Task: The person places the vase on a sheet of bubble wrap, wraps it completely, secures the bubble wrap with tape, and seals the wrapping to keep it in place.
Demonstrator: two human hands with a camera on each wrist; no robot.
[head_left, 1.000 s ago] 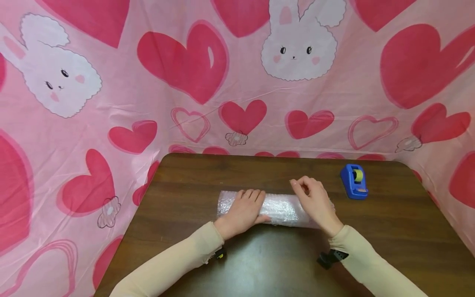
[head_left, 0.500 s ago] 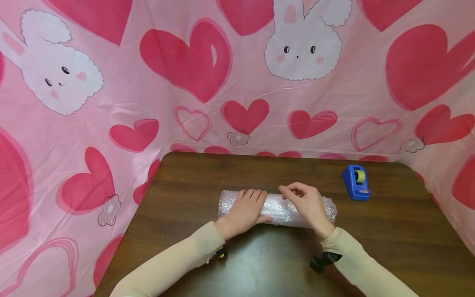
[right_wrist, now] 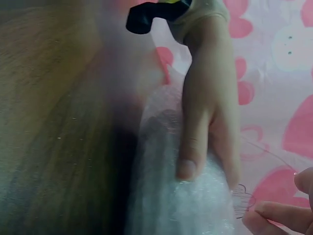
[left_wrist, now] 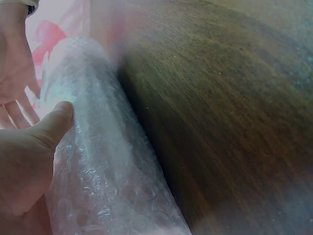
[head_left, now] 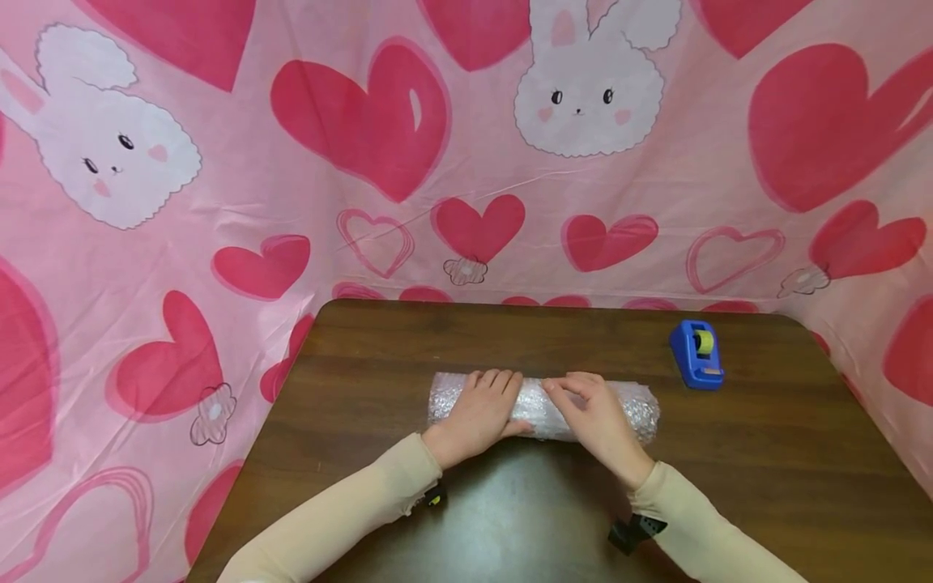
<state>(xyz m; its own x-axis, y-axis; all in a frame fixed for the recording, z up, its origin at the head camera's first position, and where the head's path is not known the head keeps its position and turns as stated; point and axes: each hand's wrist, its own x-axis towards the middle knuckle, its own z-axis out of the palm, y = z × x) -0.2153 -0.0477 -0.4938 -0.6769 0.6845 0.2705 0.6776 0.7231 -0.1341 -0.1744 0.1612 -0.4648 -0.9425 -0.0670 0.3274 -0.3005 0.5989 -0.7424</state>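
Observation:
A roll of clear bubble wrap [head_left: 539, 409] lies crosswise on the wooden table [head_left: 729, 453]. My left hand [head_left: 477, 417] grips its left part, fingers draped over the far side and thumb [left_wrist: 61, 115] along the near side. Over the middle of the roll is my right hand [head_left: 594, 417], its thumb and index fingertips close together right at the wrap's upper surface. In the right wrist view the right fingers [right_wrist: 286, 215] show at the lower right edge, beside the wrap. I cannot tell whether something thin is between those fingertips.
A blue tape dispenser [head_left: 697, 356] with a yellow-looking roll stands at the back right of the table. Behind and beside the table hangs a pink cloth [head_left: 466, 146] printed with hearts and rabbits.
My right hand has moved left along the roll, and its fingertips have come down from above the far edge onto the wrap. The left hand has stayed in place.

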